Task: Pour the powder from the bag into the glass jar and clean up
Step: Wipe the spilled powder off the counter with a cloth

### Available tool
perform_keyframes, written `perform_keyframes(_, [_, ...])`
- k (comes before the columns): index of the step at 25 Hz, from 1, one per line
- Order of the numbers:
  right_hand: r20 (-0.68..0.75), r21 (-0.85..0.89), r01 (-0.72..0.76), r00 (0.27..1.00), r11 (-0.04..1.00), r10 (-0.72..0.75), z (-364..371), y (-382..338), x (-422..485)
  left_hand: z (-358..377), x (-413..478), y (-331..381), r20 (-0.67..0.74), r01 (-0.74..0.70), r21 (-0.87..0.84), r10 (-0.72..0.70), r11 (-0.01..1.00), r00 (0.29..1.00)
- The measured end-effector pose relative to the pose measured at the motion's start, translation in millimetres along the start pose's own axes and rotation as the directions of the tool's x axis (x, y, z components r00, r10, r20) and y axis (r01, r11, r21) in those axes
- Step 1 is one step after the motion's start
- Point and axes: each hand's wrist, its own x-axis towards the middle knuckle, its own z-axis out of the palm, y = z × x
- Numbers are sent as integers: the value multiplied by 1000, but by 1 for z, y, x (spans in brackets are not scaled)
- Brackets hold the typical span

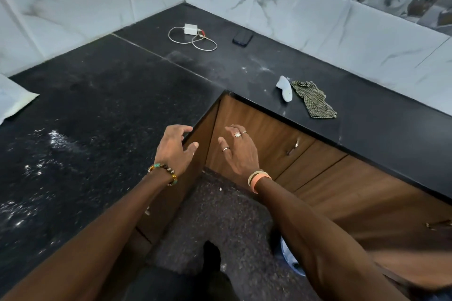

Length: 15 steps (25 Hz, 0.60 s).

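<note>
Both the left hand [175, 148] and the right hand [238, 150] hover with fingers spread wide and empty by the counter [117, 95] corner. No jar shows. Spilled powder [52, 140] dusts the near left. The cloth [314, 100], far right, looks soft and light; pinch it anywhere. There is open room between.

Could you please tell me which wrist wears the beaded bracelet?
The left hand; the right hand has plain orange and pale bands and finger rings instead.
</note>
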Motion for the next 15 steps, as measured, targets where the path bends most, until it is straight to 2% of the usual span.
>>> perform_keyframes(4, [-41, 51, -121, 992, 991, 123, -7, 76, 54, 57, 62, 32, 66, -14, -4, 15, 1000, 998])
perform_keyframes(6, [-82, 58, -225, 970, 973, 229, -15, 123, 89, 88, 90, 52, 97, -20, -23, 22, 1000, 995])
perform_keyframes(9, [-110, -22, -473, 877, 881, 468, -36, 191, 139, 117, 115, 67, 111, -52, -51, 57, 997, 992])
perform_keyframes(11, [-106, -112, -585, 811, 804, 575, -46, 238, 168, 124, 128, 62, 103, -59, -19, 60, 998, 993])
perform_keyframes(15, [-28, -238, -693, 705, 681, 708, -65, 302, 196, 115, 140, 37, 30, 5, 28, -6, 1000, 1000])
